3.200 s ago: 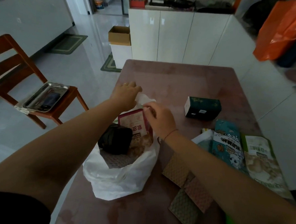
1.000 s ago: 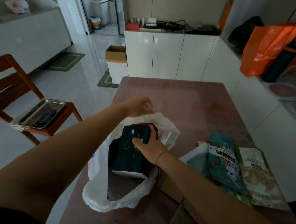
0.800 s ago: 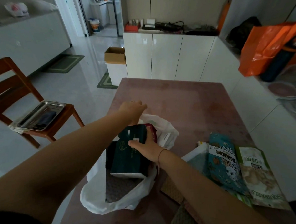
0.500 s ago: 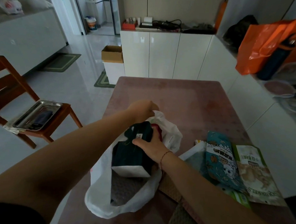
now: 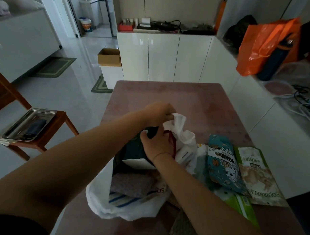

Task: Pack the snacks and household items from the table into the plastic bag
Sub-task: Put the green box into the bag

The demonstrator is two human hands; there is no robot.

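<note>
A white plastic bag (image 5: 108,203) lies open on the pink table (image 5: 167,95). My left hand (image 5: 159,112) pinches the bag's far handle and holds it up. My right hand (image 5: 157,143) grips the top of a dark green box (image 5: 134,149), which stands tilted inside the bag, its white end facing me. A red packet (image 5: 171,139) sits behind the box, mostly hidden. A grey cloth (image 5: 132,185) and a striped item lie at the bag's bottom. On the table to the right lie a teal snack bag (image 5: 222,164) and a green nut bag (image 5: 256,175).
Brown woven mats (image 5: 182,227) lie at the table's near edge beside a green packet (image 5: 241,205). A wooden chair with a metal tray (image 5: 29,125) stands left of the table. White cabinets (image 5: 166,55) lie beyond, with an orange bag (image 5: 264,46) on the right counter.
My right hand picked the dark green box off the table and has pushed it deeper into the bag. My left hand has lifted the bag's handle higher.
</note>
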